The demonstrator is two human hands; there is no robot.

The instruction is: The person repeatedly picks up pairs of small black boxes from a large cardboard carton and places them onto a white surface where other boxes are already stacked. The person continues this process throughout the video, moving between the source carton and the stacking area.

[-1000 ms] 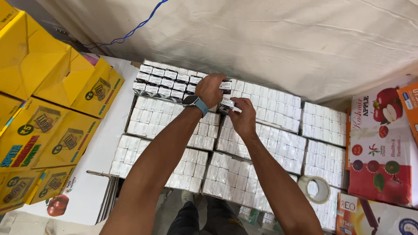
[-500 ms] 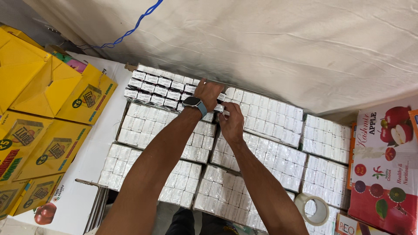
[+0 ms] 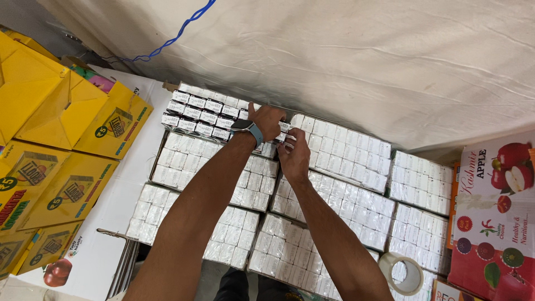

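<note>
Pinching one small white box (image 3: 283,132) between them, the left hand (image 3: 267,120) and right hand (image 3: 294,153) met at the far rows' middle.

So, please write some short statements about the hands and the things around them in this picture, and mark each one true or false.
1. The left hand wears a blue-strapped wristwatch. True.
2. Both hands meet at the plastic-wrapped packs of small white boxes. True.
3. The roll of clear tape lies at the far left. False: it lies at lower right.
4. The yellow cardboard cartons stand at the left. True.
5. The right hand holds the tape. False: its grip is on the small boxes.
</note>
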